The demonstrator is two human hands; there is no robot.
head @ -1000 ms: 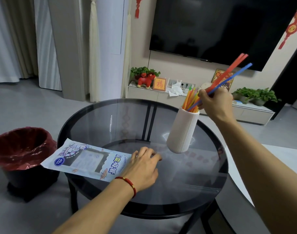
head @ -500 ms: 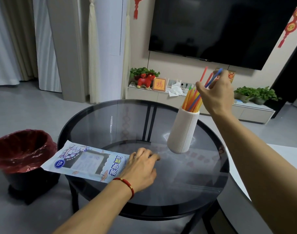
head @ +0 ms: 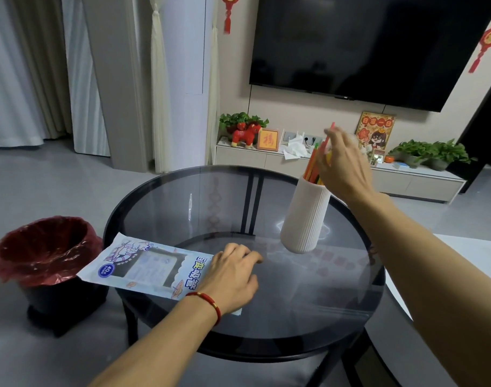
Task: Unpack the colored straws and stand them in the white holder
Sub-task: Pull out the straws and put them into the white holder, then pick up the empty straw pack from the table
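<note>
The white ribbed holder [head: 305, 219] stands on the round glass table [head: 183, 208], right of centre. Several colored straws [head: 311, 166], orange, green and yellow, stick out of its mouth. My right hand [head: 343, 166] hovers just above and behind the rim, blurred, fingers loosened and stretched upward. One red straw [head: 329, 135] rises beside its fingertips. My left hand [head: 230, 275], with a red cord at the wrist, lies palm down on the right end of the flat straw packet [head: 143, 266] and pins it to the glass.
A black bin with a red liner [head: 43, 247] stands on the floor left of the table. The packet's left end overhangs the table edge toward it. A white surface [head: 476, 255] lies at the right. A low TV cabinet [head: 406, 182] runs along the back wall.
My right hand has pushed the red and blue straws down into the holder and loosened its fingers. The straws, slanted high a second ago, now stand in the holder. My left hand has stayed put.
</note>
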